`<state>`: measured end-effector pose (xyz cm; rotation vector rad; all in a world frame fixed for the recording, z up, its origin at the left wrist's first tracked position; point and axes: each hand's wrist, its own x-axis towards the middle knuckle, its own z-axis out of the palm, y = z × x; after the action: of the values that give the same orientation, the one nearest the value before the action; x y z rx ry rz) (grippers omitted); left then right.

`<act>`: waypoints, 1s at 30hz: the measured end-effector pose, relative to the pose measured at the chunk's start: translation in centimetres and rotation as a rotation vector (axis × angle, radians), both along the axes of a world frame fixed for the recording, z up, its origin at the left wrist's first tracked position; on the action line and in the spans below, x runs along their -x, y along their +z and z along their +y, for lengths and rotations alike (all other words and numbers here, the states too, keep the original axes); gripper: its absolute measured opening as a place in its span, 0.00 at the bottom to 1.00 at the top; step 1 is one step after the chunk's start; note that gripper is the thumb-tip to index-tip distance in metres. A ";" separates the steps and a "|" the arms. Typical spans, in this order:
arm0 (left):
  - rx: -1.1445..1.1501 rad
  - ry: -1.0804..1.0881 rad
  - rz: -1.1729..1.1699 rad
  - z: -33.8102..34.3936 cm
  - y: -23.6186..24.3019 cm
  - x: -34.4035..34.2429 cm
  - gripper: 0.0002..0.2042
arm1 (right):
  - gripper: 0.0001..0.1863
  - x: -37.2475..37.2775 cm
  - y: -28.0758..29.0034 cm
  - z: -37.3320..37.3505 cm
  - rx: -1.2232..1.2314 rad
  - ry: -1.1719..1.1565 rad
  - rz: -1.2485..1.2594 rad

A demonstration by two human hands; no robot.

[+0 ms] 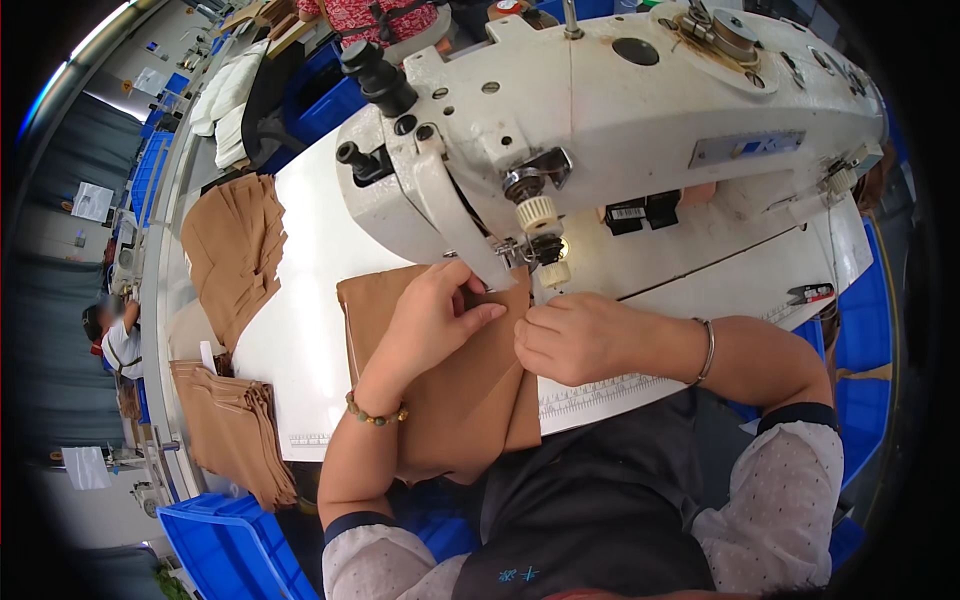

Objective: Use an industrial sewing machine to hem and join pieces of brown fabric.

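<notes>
A brown fabric piece [455, 400] lies on the white sewing machine bed, its near end hanging over the front edge. My left hand [435, 315] rests on its upper part, thumb apart from the bent fingers, just below the needle area [515, 255] of the white sewing machine [600, 100]. Some of those fingertips are hidden behind the hand. At the fabric's right edge my right hand [570, 338] is closed in a pinch on the cloth. The fingertips of both hands are a short way apart, close to the presser foot area.
Brown cut fabric pieces [235, 260] fan out at the left, with a folded brown stack [235, 425] nearer me. Thread snips [810, 293] lie on the right. Blue bins [235, 545] stand below the table's left and right sides. Another person [125, 340] sits far left.
</notes>
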<state>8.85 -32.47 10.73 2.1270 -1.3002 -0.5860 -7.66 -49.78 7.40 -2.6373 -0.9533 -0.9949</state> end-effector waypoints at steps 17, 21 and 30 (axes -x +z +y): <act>0.181 -0.069 -0.142 -0.5 1.2 1.3 0.09 | 0.12 0.2 0.9 0.7 -0.057 -0.089 -0.242; 0.136 -0.013 -0.070 -0.6 1.0 1.6 0.08 | 0.11 0.6 0.6 0.5 -0.009 -0.069 -0.175; 0.113 0.056 -0.192 -1.2 0.3 2.1 0.11 | 0.13 1.1 -0.1 0.7 0.104 -0.068 0.047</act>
<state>6.74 -33.71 11.01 2.1594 -1.3371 -0.2839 -8.74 -49.09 7.31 -2.7828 -0.9351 -0.9162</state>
